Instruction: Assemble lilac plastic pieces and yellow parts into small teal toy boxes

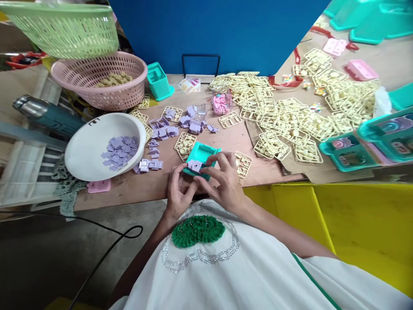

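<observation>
A small teal plastic box is at the table's front edge, its hollow side facing up. A light purple plastic piece sits at the box's near end. My left hand grips the box's left near corner, fingers curled and thumb in front. My right hand closes on the box's right near side, its thumb at the near edge and bent fingers reaching over the purple piece. Whether those fingertips also pinch the piece, I cannot tell. Cream part frames lie either side of the box.
On the left, a white bowl holds purple pieces, near a pink basket under a green basket. Purple parts lie mid-table. Cream frames pile up at right, beside teal boxed sets. A blue panel stands behind.
</observation>
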A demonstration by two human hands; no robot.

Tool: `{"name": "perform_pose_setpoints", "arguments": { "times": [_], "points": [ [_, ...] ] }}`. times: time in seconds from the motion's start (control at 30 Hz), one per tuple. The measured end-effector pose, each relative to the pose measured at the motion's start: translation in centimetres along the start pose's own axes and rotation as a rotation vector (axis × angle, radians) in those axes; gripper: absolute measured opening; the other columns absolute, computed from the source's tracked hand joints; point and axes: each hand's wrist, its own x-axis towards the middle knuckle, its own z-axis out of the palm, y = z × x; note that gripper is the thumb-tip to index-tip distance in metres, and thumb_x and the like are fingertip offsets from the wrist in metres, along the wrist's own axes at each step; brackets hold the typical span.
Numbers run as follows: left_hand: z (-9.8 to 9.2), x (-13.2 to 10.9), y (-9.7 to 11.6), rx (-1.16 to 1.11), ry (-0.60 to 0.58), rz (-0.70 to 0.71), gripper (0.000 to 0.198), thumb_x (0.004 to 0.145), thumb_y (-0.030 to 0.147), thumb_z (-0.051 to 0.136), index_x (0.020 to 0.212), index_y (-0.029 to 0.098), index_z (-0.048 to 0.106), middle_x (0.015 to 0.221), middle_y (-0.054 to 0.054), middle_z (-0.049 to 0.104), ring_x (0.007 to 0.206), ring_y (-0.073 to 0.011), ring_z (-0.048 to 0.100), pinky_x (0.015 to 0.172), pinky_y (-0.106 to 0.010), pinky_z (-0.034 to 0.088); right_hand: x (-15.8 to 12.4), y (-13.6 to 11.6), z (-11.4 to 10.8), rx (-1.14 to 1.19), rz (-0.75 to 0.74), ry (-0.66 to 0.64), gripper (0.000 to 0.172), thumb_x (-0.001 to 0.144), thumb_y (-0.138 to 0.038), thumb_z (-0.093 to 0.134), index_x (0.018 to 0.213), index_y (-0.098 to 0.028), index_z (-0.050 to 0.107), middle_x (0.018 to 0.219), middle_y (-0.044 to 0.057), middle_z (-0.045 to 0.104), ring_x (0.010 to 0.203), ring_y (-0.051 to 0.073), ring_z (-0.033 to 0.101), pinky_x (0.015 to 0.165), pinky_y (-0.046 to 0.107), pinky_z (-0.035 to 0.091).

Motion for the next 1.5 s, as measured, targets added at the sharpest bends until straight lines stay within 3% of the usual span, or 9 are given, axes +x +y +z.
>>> {"name": "perform_pose_setpoints", "arguments": {
  "times": [0.17,0.37,0.53,0.73,0.93,1.03,1.13,1.2,1.5],
  "points": [
    [0.0,0.4,0.3,-0.101,0.045,-0.05,0.034,0.1,0.046,0.073,0.125,0.023,0.07,0.113,-0.008,0.072,0.108,-0.0214,0.075,0.096,-0.032,0.064,-0.5,0.1,-0.2,-0.015,0.029,0.038,0.01,0.101,-0.029,0.07,0.098,-0.026,0.079,0.111,0.01,0.066,0.11,0.031,0.053,0.096,0.054,0.049],
    [0.6,0.2,0.8,-0.182,0.105,-0.018,0.023,0.099,0.041,0.076,0.113,0.023,0.074,0.104,-0.004,0.068,0.094,-0.0148,0.074,0.08,-0.021,0.062,-1.2,0.3,-0.3,-0.028,-0.037,0.07,0.012,0.098,-0.022,0.071,0.1,-0.031,0.078,0.115,0.009,0.068,0.118,0.033,0.054,0.112,0.067,0.039],
    [0.6,0.4,0.9,-0.13,0.094,-0.003,0.021,0.1,0.041,0.074,0.107,0.022,0.076,0.101,-0.005,0.068,0.092,-0.0159,0.073,0.078,-0.023,0.061,-1.3,0.2,-0.1,-0.074,-0.021,0.073,0.012,0.098,-0.023,0.07,0.101,-0.033,0.077,0.12,0.007,0.07,0.122,0.034,0.054,0.116,0.073,0.029],
    [0.3,0.5,1.2,-0.066,0.086,-0.006,0.022,0.1,0.043,0.074,0.102,0.022,0.075,0.097,-0.004,0.068,0.093,-0.017,0.071,0.083,-0.026,0.059,-0.1,0.3,-0.7,0.139,0.023,0.034,0.016,0.102,-0.021,0.063,0.099,-0.027,0.078,0.108,0.01,0.069,0.11,0.03,0.062,0.098,0.055,0.051],
    [0.2,0.7,1.1,-0.08,0.126,0.003,0.02,0.1,0.042,0.074,0.102,0.022,0.074,0.096,-0.003,0.065,0.092,-0.0166,0.069,0.083,-0.027,0.058,1.4,0.1,-1.4,0.136,0.066,-0.003,0.016,0.103,-0.018,0.062,0.115,-0.022,0.072,0.114,0.013,0.068,0.108,0.028,0.068,0.09,0.046,0.059],
    [0.4,0.9,1.4,-0.046,0.158,0.026,0.018,0.099,0.039,0.076,0.101,0.022,0.076,0.104,-0.005,0.066,0.1,-0.0176,0.069,0.086,-0.027,0.06,2.9,0.5,-1.7,0.082,0.022,-0.13,0.022,0.099,-0.015,0.065,0.119,-0.018,0.074,0.121,0.017,0.069,0.113,0.031,0.064,0.093,0.048,0.058],
    [0.6,1.0,1.5,-0.048,0.207,0.033,0.019,0.098,0.039,0.077,0.101,0.02,0.077,0.113,-0.007,0.066,0.106,-0.0194,0.071,0.088,-0.028,0.063,4.5,1.3,-2.0,0.067,-0.028,-0.311,0.016,0.097,-0.017,0.069,0.109,-0.018,0.08,0.111,0.015,0.073,0.107,0.032,0.06,0.09,0.049,0.056],
    [0.9,1.0,1.5,-0.053,0.238,0.031,0.022,0.098,0.041,0.077,0.103,0.02,0.077,0.114,-0.008,0.066,0.105,-0.0193,0.072,0.085,-0.028,0.064,5.1,1.7,-2.0,0.086,-0.045,-0.357,0.014,0.096,-0.018,0.072,0.104,-0.018,0.082,0.106,0.014,0.075,0.103,0.032,0.058,0.089,0.048,0.055],
    [0.9,1.2,1.2,-0.082,0.272,0.088,0.014,0.096,0.032,0.08,0.104,0.02,0.079,0.103,-0.003,0.066,0.091,-0.0134,0.072,0.079,-0.022,0.063,4.4,2.0,-0.3,0.116,-0.051,-0.206,0.015,0.099,-0.019,0.067,0.097,-0.018,0.081,0.097,0.012,0.071,0.095,0.029,0.055,0.083,0.045,0.052]
  ]
}}
